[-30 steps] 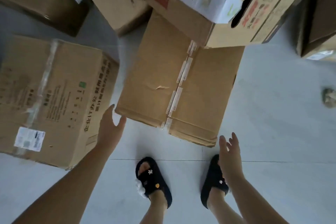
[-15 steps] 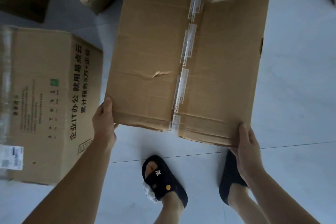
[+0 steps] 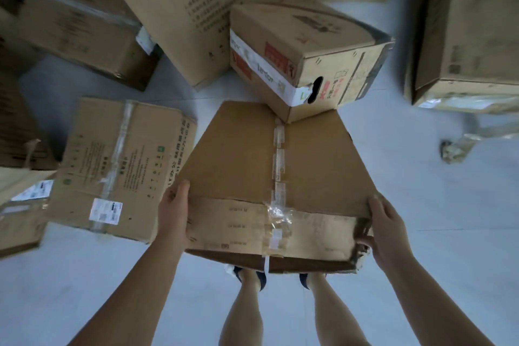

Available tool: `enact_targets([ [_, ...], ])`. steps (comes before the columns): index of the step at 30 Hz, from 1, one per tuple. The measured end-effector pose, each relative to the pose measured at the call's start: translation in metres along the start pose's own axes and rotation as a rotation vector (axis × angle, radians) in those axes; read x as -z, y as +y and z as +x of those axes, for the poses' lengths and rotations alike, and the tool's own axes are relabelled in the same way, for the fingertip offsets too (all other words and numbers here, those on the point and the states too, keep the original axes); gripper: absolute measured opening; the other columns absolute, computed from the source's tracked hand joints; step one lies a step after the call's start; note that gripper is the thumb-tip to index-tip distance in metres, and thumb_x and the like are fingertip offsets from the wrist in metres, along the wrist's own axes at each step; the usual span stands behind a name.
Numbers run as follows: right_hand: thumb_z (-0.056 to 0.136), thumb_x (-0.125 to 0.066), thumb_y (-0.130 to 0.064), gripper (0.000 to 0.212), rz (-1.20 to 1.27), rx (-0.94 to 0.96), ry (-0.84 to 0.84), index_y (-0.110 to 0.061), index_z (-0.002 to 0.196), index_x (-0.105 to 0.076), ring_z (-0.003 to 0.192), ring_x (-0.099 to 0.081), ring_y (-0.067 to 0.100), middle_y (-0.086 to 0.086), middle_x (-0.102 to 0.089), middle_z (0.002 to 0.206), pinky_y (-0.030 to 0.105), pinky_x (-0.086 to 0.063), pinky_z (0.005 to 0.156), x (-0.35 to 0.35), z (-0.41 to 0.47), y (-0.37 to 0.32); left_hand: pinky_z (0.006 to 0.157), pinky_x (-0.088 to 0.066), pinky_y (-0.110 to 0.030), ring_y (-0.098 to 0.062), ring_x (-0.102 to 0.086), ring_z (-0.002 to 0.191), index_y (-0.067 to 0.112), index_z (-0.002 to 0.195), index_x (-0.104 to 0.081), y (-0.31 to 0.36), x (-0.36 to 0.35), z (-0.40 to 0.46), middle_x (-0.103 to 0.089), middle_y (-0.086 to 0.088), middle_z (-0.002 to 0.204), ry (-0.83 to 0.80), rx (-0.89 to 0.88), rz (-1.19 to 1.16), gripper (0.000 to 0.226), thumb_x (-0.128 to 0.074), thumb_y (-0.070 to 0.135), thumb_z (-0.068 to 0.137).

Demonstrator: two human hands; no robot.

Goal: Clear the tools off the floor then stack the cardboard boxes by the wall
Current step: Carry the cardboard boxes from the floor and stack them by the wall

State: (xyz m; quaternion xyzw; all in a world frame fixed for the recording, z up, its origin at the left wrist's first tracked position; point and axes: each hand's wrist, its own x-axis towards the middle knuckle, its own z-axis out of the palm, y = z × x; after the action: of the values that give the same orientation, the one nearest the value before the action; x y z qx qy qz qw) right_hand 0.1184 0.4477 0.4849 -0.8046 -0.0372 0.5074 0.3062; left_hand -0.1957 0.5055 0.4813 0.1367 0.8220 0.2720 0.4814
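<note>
A plain brown cardboard box point(image 3: 238, 160) with a taped centre seam is lifted off the floor at its near end, above my feet. My left hand point(image 3: 174, 213) grips its near left corner, thumb on top. My right hand point(image 3: 384, 230) grips its torn near right corner, fingers curled round the edge. The far end of the box lies under a smaller box point(image 3: 303, 59) with white Lexar tape and a handle hole.
A printed box point(image 3: 118, 166) with a white label lies on the floor to the left. More cardboard boxes point(image 3: 179, 3) crowd the back and right point(image 3: 471, 36). A crumpled scrap point(image 3: 452, 150) lies on the pale floor at right.
Both hands reached the plain box, took hold of its near corners and raised that end. The view has pulled back and up, showing more boxes behind.
</note>
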Motion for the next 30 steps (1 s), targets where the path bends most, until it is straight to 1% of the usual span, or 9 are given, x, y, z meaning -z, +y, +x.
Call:
enact_targets([
  [3,0.096,-0.046,-0.032,0.025,-0.11,0.006,-0.043,-0.023,0.113,-0.062,0.067,-0.044,0.018,0.004,-0.046,0.079,0.045,-0.05,0.067,0.023,-0.047,-0.039,0.088,-0.041,-0.038,-0.021,-0.049,0.105,0.022,0.126,-0.051,0.016,0.029,-0.058,-0.052,0.003,0.115,0.012,0.04,-0.039,0.034,-0.049,0.037,0.095],
  [5,0.097,-0.044,-0.03,0.019,-0.195,0.016,-0.067,-0.023,0.102,-0.062,0.063,-0.043,0.017,0.005,-0.047,0.079,0.059,-0.051,0.078,0.037,-0.081,-0.063,0.091,-0.04,-0.038,-0.021,-0.047,0.106,0.022,0.129,-0.049,0.027,0.05,-0.099,-0.051,0.003,0.117,0.026,0.071,-0.083,0.037,-0.049,0.037,0.095],
  [8,0.098,-0.043,-0.03,0.015,-0.298,0.084,-0.084,-0.025,0.103,-0.056,0.061,-0.045,0.021,0.0,-0.051,0.078,0.07,-0.047,0.076,0.055,-0.128,-0.09,0.098,-0.039,-0.041,-0.021,-0.045,0.108,0.02,0.133,-0.046,0.034,0.083,-0.152,-0.048,0.004,0.116,0.06,0.091,-0.07,0.042,-0.046,0.039,0.096],
  [11,0.097,-0.043,-0.03,0.016,-0.367,0.175,-0.083,-0.026,0.105,-0.056,0.063,-0.044,0.027,-0.003,-0.052,0.077,0.07,-0.048,0.072,0.069,-0.169,-0.109,0.103,-0.04,-0.048,-0.026,-0.049,0.114,0.019,0.131,-0.047,0.031,0.112,-0.2,-0.052,0.0,0.123,0.065,0.108,-0.08,0.044,-0.044,0.045,0.096],
  [16,0.097,-0.042,-0.03,0.015,-0.409,0.361,-0.103,-0.029,0.104,-0.055,0.065,-0.049,0.027,-0.002,-0.055,0.079,0.062,-0.052,0.072,0.078,-0.223,-0.144,0.099,-0.041,-0.05,-0.036,-0.051,0.114,0.01,0.129,-0.048,0.037,0.14,-0.256,-0.054,-0.016,0.124,0.123,0.097,-0.19,0.05,-0.04,0.047,0.097],
  [18,0.097,-0.042,-0.029,0.016,-0.397,0.418,-0.117,-0.029,0.098,-0.058,0.069,-0.05,0.031,0.005,-0.054,0.075,0.06,-0.051,0.069,0.077,-0.239,-0.154,0.092,-0.045,-0.046,-0.032,-0.052,0.109,0.013,0.133,-0.046,0.044,0.148,-0.267,-0.054,-0.011,0.121,0.159,0.063,-0.261,0.05,-0.04,0.047,0.097],
  [21,0.096,-0.042,-0.029,0.021,-0.343,0.493,-0.159,-0.031,0.086,-0.059,0.073,-0.05,0.03,0.008,-0.052,0.077,0.061,-0.051,0.07,0.075,-0.259,-0.165,0.071,-0.042,-0.033,-0.022,-0.051,0.086,0.014,0.133,-0.046,0.053,0.159,-0.278,-0.052,-0.004,0.108,0.208,-0.035,-0.312,0.047,-0.038,0.044,0.098],
  [26,0.098,-0.041,-0.03,0.02,-0.267,0.616,-0.247,-0.033,0.11,-0.057,0.064,-0.049,0.016,-0.009,-0.056,0.077,0.06,-0.051,0.076,0.089,-0.273,-0.177,0.057,-0.037,-0.029,-0.012,-0.045,0.066,0.019,0.114,-0.048,0.057,0.166,-0.317,-0.05,0.004,0.081,0.291,-0.124,-0.437,0.028,-0.043,0.041,0.097],
  [30,0.098,-0.041,-0.034,0.028,-0.251,0.643,-0.352,-0.032,0.121,-0.056,0.082,-0.053,0.016,-0.015,-0.056,0.091,0.059,-0.052,0.082,0.111,-0.271,-0.184,0.065,-0.04,-0.035,-0.009,-0.042,0.066,0.022,0.109,-0.047,0.045,0.159,-0.359,-0.047,0.007,0.081,0.354,-0.151,-0.558,0.021,-0.047,0.037,0.096],
])
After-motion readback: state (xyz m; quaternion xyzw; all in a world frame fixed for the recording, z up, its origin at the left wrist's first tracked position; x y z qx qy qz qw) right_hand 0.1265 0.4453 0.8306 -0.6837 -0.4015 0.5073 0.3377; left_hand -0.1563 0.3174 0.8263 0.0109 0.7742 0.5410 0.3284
